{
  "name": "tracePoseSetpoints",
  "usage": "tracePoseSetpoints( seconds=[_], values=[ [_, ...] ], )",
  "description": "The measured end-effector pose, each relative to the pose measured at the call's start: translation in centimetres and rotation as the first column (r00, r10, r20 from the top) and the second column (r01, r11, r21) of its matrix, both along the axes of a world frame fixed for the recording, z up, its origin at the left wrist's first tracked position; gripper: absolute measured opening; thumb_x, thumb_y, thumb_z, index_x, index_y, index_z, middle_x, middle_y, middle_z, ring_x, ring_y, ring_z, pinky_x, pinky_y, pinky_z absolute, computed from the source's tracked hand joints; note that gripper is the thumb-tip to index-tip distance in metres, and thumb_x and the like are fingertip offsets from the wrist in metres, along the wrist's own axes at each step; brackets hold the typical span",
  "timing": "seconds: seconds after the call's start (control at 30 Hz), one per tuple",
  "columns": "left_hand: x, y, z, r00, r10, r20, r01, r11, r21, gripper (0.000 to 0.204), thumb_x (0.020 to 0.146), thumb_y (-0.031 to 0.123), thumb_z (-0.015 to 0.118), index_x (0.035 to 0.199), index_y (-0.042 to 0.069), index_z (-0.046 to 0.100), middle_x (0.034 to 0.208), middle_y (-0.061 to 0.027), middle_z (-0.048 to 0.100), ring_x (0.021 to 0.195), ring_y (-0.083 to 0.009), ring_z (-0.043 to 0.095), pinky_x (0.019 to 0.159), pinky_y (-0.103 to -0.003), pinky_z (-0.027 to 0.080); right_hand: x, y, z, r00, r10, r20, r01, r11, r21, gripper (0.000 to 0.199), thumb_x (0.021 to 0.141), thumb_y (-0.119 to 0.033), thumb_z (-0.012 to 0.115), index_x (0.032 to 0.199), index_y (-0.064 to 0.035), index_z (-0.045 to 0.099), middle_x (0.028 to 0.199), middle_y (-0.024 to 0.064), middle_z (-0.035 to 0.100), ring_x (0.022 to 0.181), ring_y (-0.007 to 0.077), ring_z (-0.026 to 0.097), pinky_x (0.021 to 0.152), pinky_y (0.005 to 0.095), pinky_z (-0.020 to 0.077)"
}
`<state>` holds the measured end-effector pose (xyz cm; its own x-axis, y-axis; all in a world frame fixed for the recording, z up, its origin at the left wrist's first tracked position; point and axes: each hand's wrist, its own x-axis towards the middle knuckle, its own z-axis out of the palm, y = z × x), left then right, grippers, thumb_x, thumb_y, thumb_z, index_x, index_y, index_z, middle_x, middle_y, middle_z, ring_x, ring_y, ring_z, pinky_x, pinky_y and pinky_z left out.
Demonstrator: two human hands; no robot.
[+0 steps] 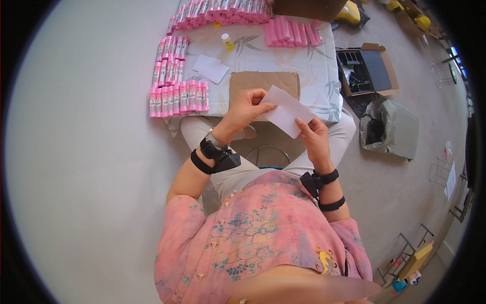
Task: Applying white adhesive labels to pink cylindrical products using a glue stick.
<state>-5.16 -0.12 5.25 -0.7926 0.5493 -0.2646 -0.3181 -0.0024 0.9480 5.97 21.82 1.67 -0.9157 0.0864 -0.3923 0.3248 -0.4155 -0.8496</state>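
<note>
Both your hands are occupied with one white card (288,111). Your left hand (247,109) pinches it at the left edge, thumb on the upper face, fingers curled in underneath. Your right hand (316,136) grips it near the lower right, thumb likewise on top. Card position: tilted in view, raised in front of you at the near edge of the bench (273,58), overlapping part of a brown cardboard sheet (255,83) that lies there. Whether one layer or several are held: cannot tell.

Bench, to your left: a row of pink-and-silver tubes (178,98) standing or lying side by side, orientation unclear; beyond it, further short rows of similar tubes (170,60). Far side: a large pile of tubes (223,14), stacked in layers. To the right of that pile, a group of plain pink cylinders (292,33), with a brown box (309,7) behind them. Between these and you: loose white papers (211,68), and a small yellow bottle (227,42) with a white cap.

Floor, to your right: an open carton (367,71) with dark contents, and just nearer you a grey bag (392,126), its mouth open.
</note>
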Motion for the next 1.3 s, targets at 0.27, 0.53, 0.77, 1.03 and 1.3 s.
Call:
tracePoseSetpoints(
  seconds=[0.27, 0.53, 0.77, 1.03, 1.3],
  values=[
    [-0.9, 0.5, 1.0, 1.000, -0.010, -0.029, 0.007, 0.997, -0.083, 0.029, 0.087, 0.011, 0.083, 0.109, -0.002, 0.071, 0.100, -0.0046, 0.073, 0.090, -0.0103, 0.069, 0.083, -0.025, 0.055, 0.1, 0.7, -0.6, 1.000, -0.013, -0.004, 0.013, 1.000, 0.002, 0.024, 0.101, -0.015, 0.070, 0.120, -0.0001, 0.070, 0.105, 0.0044, 0.074, 0.092, 0.0104, 0.070, 0.081, 0.0299, 0.0598],
    [-0.8, 1.0, 0.2, 0.999, 0.032, -0.021, -0.034, 0.996, -0.083, 0.035, 0.080, 0.009, 0.087, 0.108, -0.004, 0.071, 0.097, -0.0068, 0.074, 0.087, -0.0124, 0.069, 0.076, -0.026, 0.055, 1.0, 1.2, 0.3, 0.997, 0.014, 0.073, -0.001, 0.984, -0.177, 0.025, 0.101, -0.016, 0.069, 0.120, 0.0011, 0.069, 0.108, 0.0063, 0.074, 0.095, 0.0136, 0.071, 0.088, 0.0326, 0.0584],
    [-1.3, 1.0, -0.5, 0.998, -0.007, 0.065, 0.012, 0.997, -0.074, 0.043, 0.077, 0.006, 0.088, 0.114, -0.006, 0.069, 0.101, -0.0088, 0.074, 0.090, -0.0141, 0.070, 0.082, -0.028, 0.055, 1.6, 1.1, 0.8, 0.995, 0.052, 0.085, -0.031, 0.974, -0.226, 0.027, 0.101, -0.012, 0.066, 0.123, 0.0027, 0.067, 0.111, 0.0075, 0.074, 0.097, 0.0148, 0.071, 0.090, 0.0344, 0.0584],
    [-2.1, 1.1, -0.3, 0.981, -0.166, 0.105, 0.180, 0.973, -0.145, 0.050, 0.079, 0.012, 0.089, 0.118, -0.005, 0.064, 0.103, -0.0091, 0.072, 0.093, -0.0144, 0.069, 0.084, -0.029, 0.055, 1.4, 2.0, 1.9, 0.975, 0.177, 0.138, -0.139, 0.959, -0.247, 0.034, 0.102, -0.013, 0.066, 0.131, 0.0043, 0.061, 0.114, 0.0078, 0.072, 0.100, 0.0147, 0.071, 0.091, 0.0329, 0.0589],
    [-2.5, 1.9, -1.0, 0.976, -0.190, 0.108, 0.209, 0.956, -0.204, 0.035, 0.091, 0.021, 0.079, 0.114, -0.002, 0.068, 0.098, -0.0095, 0.073, 0.090, -0.0143, 0.070, 0.076, -0.029, 0.058, 1.5, 1.7, -0.1, 0.978, 0.182, 0.099, -0.162, 0.969, -0.186, 0.034, 0.103, -0.013, 0.065, 0.132, 0.0042, 0.059, 0.113, 0.0046, 0.072, 0.097, 0.0092, 0.070, 0.084, 0.0248, 0.0565]
  ],
)
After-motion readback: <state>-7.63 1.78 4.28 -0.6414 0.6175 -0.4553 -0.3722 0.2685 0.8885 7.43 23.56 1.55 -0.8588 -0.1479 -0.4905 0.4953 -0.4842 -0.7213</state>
